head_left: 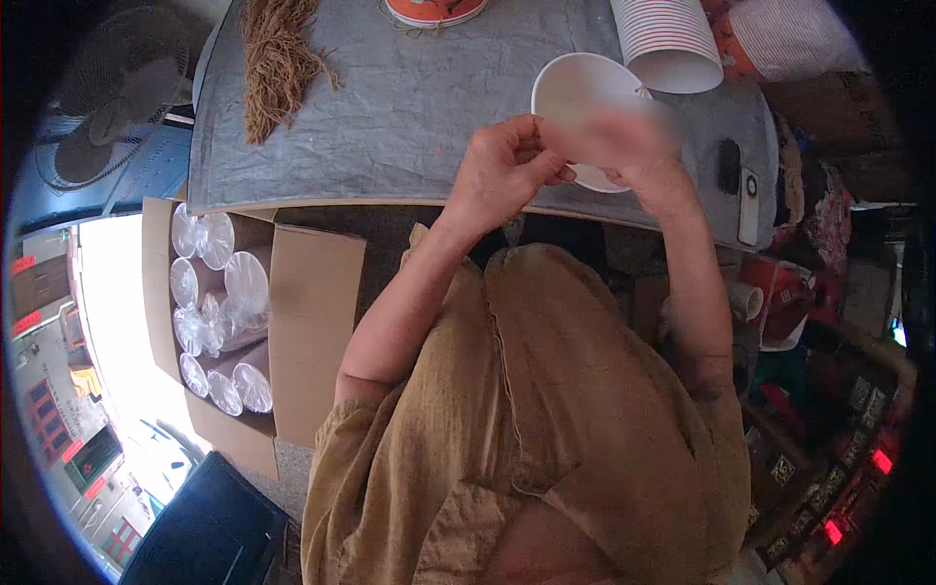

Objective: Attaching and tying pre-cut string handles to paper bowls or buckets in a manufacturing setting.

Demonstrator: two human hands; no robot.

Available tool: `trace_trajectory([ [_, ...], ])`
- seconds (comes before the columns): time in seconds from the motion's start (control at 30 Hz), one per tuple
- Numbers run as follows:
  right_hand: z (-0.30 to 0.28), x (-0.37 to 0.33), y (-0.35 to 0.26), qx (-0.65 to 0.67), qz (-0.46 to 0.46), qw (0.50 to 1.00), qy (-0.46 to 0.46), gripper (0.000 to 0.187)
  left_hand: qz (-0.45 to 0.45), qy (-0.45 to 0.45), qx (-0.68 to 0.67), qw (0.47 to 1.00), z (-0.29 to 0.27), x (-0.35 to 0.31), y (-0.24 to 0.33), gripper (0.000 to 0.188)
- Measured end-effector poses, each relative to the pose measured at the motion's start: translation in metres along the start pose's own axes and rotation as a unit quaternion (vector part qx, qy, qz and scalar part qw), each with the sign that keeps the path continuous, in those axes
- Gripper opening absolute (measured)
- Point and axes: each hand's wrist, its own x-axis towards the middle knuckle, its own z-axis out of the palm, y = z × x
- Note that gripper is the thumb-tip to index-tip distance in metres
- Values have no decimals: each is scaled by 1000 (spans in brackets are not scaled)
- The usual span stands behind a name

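Note:
A white paper bucket [565,80] sits at the near right of the cloth-covered table, its round mouth facing me. My left hand [499,174] is closed at the bucket's left rim, thumb and fingers pinched together. What lies between them, if anything, is too small to make out. Over the bucket's mouth is my right hand [624,146], smeared so much that its fingers do not show clearly. A small pale bit, perhaps a string end, shows at the rim beyond it. Toward the far left lies a bundle of brown twine strands [276,68].
Nested white buckets with red rings [671,47] lie at the far right; an orange bucket [435,10] stands at the far edge. A dark object [728,166] and a white handheld device [749,207] lie on the right. An open carton [317,322] holds plastic-wrapped stacks, below a fan [117,107].

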Motion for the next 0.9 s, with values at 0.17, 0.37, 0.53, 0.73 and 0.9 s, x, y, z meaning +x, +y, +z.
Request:
trace_trajectory([
  [0.17,1,-2,1,30,24,999,10,15,4,-5,-18,1000,0,-2,1,19],
  [0.37,2,-1,-1,57,25,998,1,16,1,-7,-30,1000,-1,-1,4,21],
  [0.53,6,-2,-4,63,31,997,22,16,3,-1,-30,1000,-2,0,2,22],
  [0.73,3,-3,0,87,23,995,44,16,13,-5,-33,999,1,-2,0,21],
  [0.9,1,0,0,105,-7,994,35,15,23,-24,-31,999,0,-3,5,24],
])
